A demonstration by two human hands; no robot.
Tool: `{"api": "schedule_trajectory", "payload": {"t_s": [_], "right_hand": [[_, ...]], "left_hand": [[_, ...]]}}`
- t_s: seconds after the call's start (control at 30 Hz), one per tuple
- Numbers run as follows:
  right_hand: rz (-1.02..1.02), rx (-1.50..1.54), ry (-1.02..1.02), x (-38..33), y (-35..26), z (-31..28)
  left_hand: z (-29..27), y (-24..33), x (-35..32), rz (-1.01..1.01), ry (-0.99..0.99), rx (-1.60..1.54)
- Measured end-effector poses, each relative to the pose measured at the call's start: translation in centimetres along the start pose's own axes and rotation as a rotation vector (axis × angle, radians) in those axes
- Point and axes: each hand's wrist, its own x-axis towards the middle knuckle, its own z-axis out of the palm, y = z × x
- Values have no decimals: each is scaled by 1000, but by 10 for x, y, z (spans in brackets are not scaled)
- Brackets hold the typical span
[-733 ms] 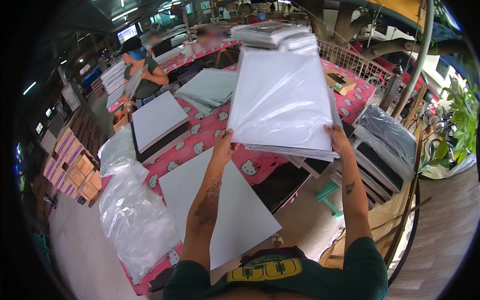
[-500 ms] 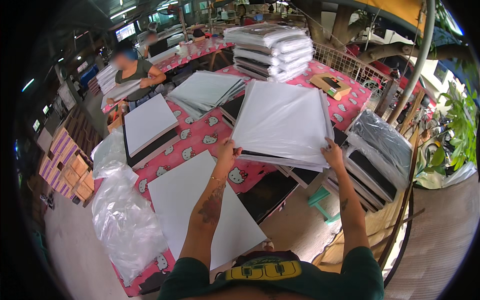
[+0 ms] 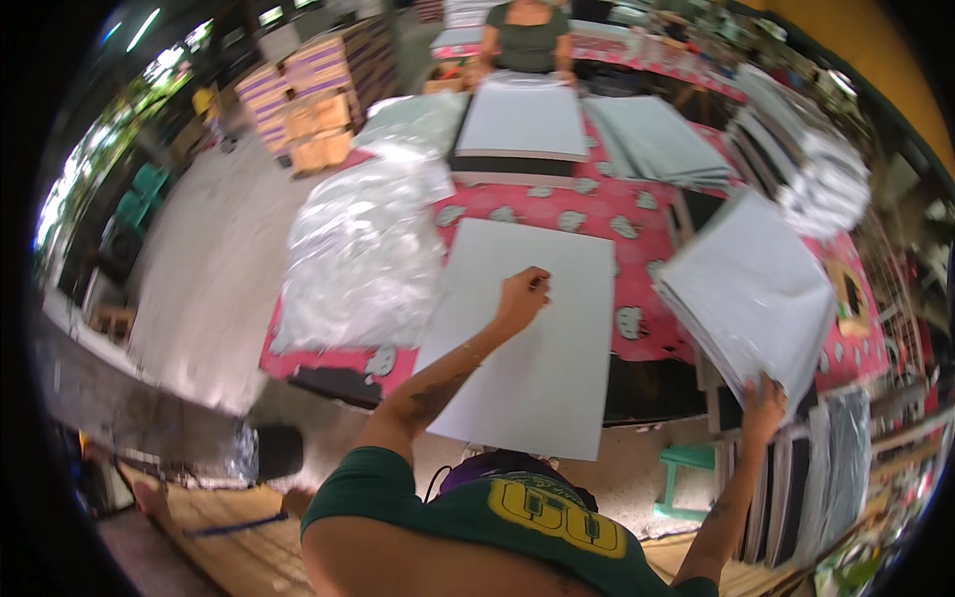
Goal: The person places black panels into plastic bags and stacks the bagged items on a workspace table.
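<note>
A large white board (image 3: 527,368) lies in front of me, overhanging the table's near edge. Over its upper middle is my left hand (image 3: 524,297), fingers curled in and nothing sticking out of them. Whether it touches the board I cannot tell. To the right, a stack of white boards in clear plastic (image 3: 751,284) sits turned at an angle. At that stack's near corner rests my right hand (image 3: 764,406), its fingers stretched out against the plastic, somewhat blurred.
Crumpled clear plastic bags (image 3: 363,259) lie at left on the pink patterned tablecloth (image 3: 542,206). Beyond are a white-topped board stack (image 3: 527,119), pale sheets (image 3: 657,139) and a person (image 3: 527,45). Wrapped boards (image 3: 806,488) and a green stool (image 3: 681,483) stand at lower right.
My view has swung left. My left hand has let go of the wrapped stack and moved left over the white board. My right hand stays at the stack's near corner. The person now faces the table.
</note>
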Motion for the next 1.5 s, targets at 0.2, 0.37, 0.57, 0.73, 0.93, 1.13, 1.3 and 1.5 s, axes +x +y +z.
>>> {"api": "schedule_trajectory", "payload": {"t_s": [0.2, 0.37, 0.57, 0.73, 0.93, 1.13, 1.3, 1.5], "right_hand": [[-155, 441, 332, -17, -125, 40], [-235, 1227, -460, -106, -347, 116], [215, 1963, -1284, -187, -515, 122], [269, 2216, -1010, -144, -513, 95], [456, 2134, -536, -130, -449, 63], [460, 2017, 199, -89, -414, 6], [477, 1930, -1075, -232, -460, 37], [499, 1917, -533, -178, -436, 44]], "left_hand": [[-255, -52, -62, 133, 514, 1068], [-357, -74, -71, -114, 308, 1281], [-270, 38, -69, 150, 130, 294], [-310, 42, -77, -166, 77, 124], [-288, 42, -78, -365, 99, -210], [-273, 21, -58, -465, -291, -559], [-234, -71, -59, -539, -263, -736], [-196, 3, -110, -177, 37, -93]]}}
